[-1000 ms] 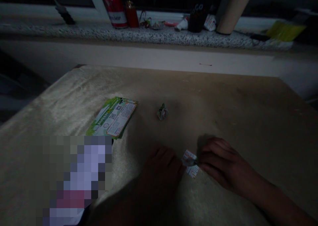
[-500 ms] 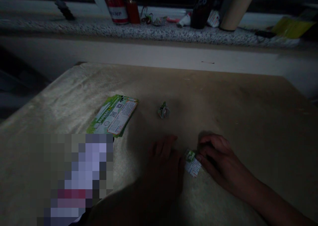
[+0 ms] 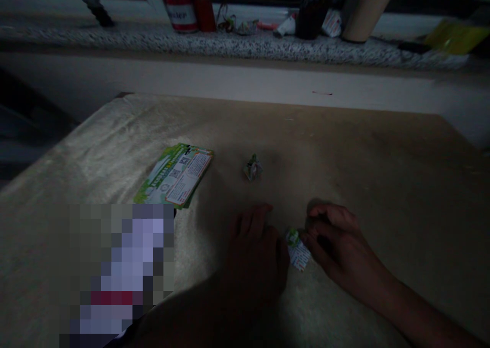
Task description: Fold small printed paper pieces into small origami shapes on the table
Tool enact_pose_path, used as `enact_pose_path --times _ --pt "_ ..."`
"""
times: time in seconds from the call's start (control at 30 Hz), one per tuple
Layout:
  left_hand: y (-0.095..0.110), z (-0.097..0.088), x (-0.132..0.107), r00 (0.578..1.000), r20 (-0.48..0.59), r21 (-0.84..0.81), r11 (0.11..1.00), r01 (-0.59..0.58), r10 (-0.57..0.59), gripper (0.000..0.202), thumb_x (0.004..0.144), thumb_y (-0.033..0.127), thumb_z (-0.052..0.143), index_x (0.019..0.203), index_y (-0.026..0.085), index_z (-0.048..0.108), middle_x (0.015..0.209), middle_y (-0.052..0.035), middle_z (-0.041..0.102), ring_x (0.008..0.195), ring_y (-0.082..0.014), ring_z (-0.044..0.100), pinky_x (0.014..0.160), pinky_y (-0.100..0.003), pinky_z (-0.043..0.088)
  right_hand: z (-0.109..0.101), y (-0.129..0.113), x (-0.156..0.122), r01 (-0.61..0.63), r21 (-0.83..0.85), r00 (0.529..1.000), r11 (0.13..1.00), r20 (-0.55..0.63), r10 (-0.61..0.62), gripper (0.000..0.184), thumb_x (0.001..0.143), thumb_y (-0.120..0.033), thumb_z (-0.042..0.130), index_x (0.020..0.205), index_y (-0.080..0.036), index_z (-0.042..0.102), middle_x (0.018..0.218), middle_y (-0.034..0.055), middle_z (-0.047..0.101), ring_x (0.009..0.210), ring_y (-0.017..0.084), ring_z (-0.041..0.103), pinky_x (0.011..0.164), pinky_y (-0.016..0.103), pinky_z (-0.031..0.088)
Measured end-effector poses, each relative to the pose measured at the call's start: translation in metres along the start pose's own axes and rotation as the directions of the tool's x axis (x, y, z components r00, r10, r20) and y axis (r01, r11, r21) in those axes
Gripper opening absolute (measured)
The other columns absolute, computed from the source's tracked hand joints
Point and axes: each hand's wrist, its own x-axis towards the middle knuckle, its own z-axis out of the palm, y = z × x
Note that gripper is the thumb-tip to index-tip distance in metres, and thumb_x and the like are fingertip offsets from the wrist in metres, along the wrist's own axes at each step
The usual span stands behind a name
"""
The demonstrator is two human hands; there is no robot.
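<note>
Dim light covers the beige tabletop (image 3: pixel 383 184), with a speckled windowsill (image 3: pixel 229 44) beyond its far edge. From where I stand, the small folded paper (image 3: pixel 299 257) lies well in from that far edge, between the 2 hands. Left hand (image 3: pixel 256 251): palm down, fingers loosely bent, index side against or just beside the paper; thumb hidden, so I cannot tell whether it grips. Right hand (image 3: pixel 340 235): fingers curled, thumb and forefinger close together at the paper's right side; a firm pinch cannot be confirmed. Handling, in my judgement: very light, thin, springy at the creases, apt to slide, easily torn or crushed. Hold it at 2 opposite edges, fingertips only, clear of the green part (image 3: pixel 293 237). Toward the tabletop's left edge lies a stack of printed leaflets (image 3: pixel 179 177); between stack and right hand, farther back, sits a crumpled-looking paper piece (image 3: pixel 253 169)
</note>
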Motion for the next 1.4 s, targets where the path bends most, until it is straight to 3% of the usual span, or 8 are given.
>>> enact_pose_path --times 0.67,0.8,0.93,1.4 --pt "0.0015 0.0033 -0.0001 1.000 -0.022 0.032 0.999 0.009 -0.009 0.016 0.095 0.022 0.054 0.090 0.015 0.067 0.136 -0.0193 0.062 0.125 -0.0365 0.056 0.106 -0.062 0.041 0.0040 -0.0017 0.0009 -0.039 -0.005 0.998 0.999 -0.042 0.038 0.020 0.094 -0.023 0.062 0.074 -0.022 0.063 0.108 0.0103 0.063 0.105 0.030 0.061 0.089 0.050 0.045" --pt "0.0010 0.0022 -0.0012 0.999 -0.008 0.032 0.999 -0.044 0.044 0.019 0.098 0.020 0.051 0.107 0.016 0.067 0.136 -0.0178 0.061 0.125 -0.0343 0.056 0.104 -0.058 0.044 0.0036 -0.0016 0.0018 -0.031 0.010 0.998 0.999 -0.046 0.031 0.020 0.093 -0.022 0.062 0.073 -0.021 0.064 0.107 0.0106 0.064 0.105 0.030 0.062 0.089 0.050 0.045" --pt "-0.0014 -0.0002 -0.0019 0.991 0.064 0.027 0.992 -0.121 0.119 0.038 0.095 0.018 0.056 0.131 0.026 0.064 0.142 -0.0164 0.056 0.128 -0.0362 0.054 0.101 -0.060 0.045 0.0028 -0.0016 0.0020 -0.030 0.004 0.998 1.000 -0.050 0.030 0.020 0.093 -0.021 0.061 0.073 -0.021 0.065 0.107 0.0106 0.064 0.103 0.030 0.062 0.088 0.050 0.045" --pt "-0.0034 0.0010 -0.0047 0.992 0.066 0.088 0.989 -0.117 0.112 0.038 0.096 0.026 0.057 0.132 0.030 0.066 0.147 -0.0154 0.053 0.131 -0.0363 0.052 0.104 -0.061 0.042 0.0045 0.0008 0.0008 -0.023 -0.003 0.998 1.000 -0.062 0.023 0.014 0.089 -0.027 0.069 0.076 -0.024 0.065 0.106 0.0085 0.063 0.106 0.030 0.061 0.089 0.049 0.046"
